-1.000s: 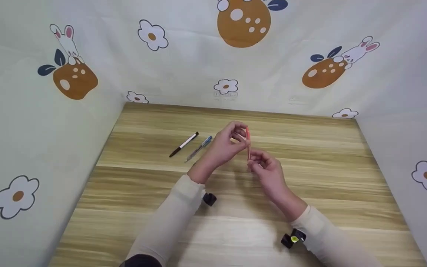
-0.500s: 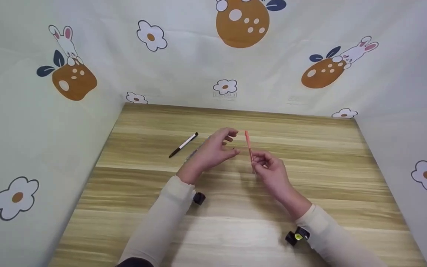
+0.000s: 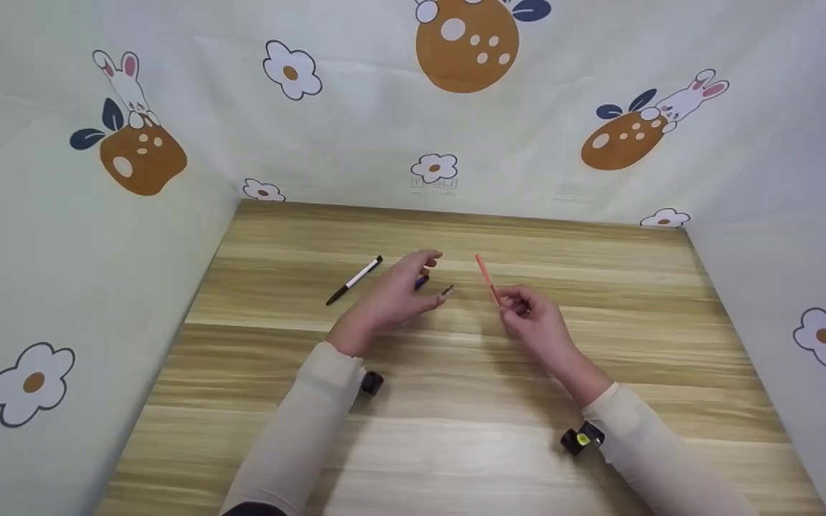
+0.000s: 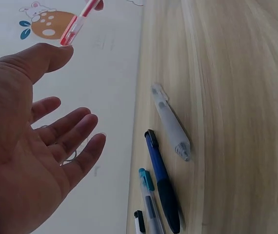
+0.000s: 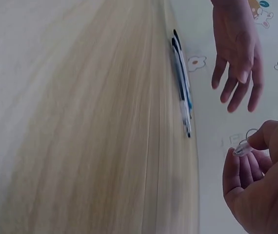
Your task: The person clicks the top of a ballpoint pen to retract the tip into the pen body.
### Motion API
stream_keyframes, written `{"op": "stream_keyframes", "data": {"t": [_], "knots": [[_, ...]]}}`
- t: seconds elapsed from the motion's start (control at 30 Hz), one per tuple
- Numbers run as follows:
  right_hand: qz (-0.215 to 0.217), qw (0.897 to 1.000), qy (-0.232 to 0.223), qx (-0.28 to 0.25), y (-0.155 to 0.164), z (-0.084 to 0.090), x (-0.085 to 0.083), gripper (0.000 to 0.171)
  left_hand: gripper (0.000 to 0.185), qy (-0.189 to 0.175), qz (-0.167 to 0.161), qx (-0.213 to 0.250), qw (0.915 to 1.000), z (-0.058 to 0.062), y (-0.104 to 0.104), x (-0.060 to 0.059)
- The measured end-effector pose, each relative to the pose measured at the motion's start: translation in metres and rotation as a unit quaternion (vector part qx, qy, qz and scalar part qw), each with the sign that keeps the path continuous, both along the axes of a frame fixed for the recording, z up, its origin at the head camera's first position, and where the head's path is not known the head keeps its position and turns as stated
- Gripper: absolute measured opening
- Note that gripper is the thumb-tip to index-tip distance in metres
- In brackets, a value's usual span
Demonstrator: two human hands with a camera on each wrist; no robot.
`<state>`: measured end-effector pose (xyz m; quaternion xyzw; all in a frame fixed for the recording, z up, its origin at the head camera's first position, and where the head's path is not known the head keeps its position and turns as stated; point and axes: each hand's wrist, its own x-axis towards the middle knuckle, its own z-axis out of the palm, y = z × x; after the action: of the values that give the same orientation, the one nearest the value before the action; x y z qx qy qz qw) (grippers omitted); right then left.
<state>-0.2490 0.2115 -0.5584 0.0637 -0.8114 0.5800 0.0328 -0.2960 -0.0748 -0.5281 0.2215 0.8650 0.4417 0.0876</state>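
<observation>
An orange pen [image 3: 487, 278] is pinched upright by the right hand [image 3: 528, 319]; the left hand [image 3: 391, 297] is spread above unhandled pens [image 4: 166, 190] on the surface [image 3: 456, 430].

Long cream sleeves [image 3: 312, 423], a small black camera [image 3: 579, 438] at each wrist.

Pens [image 3: 355, 279] crowd the table's [image 3: 456, 430] far left; near half lies bare.

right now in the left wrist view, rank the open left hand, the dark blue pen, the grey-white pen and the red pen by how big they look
1. Open left hand, nearest the camera.
2. Dark blue pen.
3. Grey-white pen, near the blue one in size, so that order is unsure.
4. Red pen, farther off and cut by the frame's edge.
</observation>
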Motion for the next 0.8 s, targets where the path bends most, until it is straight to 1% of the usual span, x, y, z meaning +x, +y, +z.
{"op": "stream_keyframes", "data": {"t": [0.13,0.3,0.47,0.67,0.8], "knots": [[0.013,0.999,0.022,0.032,0.007,-0.004,-0.006,0.031,0.077,0.005,-0.012,0.002,0.9999,-0.003,-0.004,0.0],[0.023,0.996,0.043,0.078,0.013,-0.006,-0.013,0.034,0.077,0.008,-0.017,0.002,0.9998,-0.002,-0.008,-0.001],[0.032,0.992,0.056,0.107,0.018,-0.007,-0.019,0.036,0.073,0.016,-0.012,0.001,0.9998,-0.003,-0.011,-0.001],[0.041,0.988,0.077,0.129,0.023,-0.011,-0.025,0.035,0.072,0.017,-0.006,-0.02,0.9996,-0.003,-0.014,0.0],[0.042,0.981,0.095,0.161,0.025,-0.013,-0.028,0.034,0.073,0.015,-0.005,-0.024,0.9996,-0.003,-0.015,0.0]]}}
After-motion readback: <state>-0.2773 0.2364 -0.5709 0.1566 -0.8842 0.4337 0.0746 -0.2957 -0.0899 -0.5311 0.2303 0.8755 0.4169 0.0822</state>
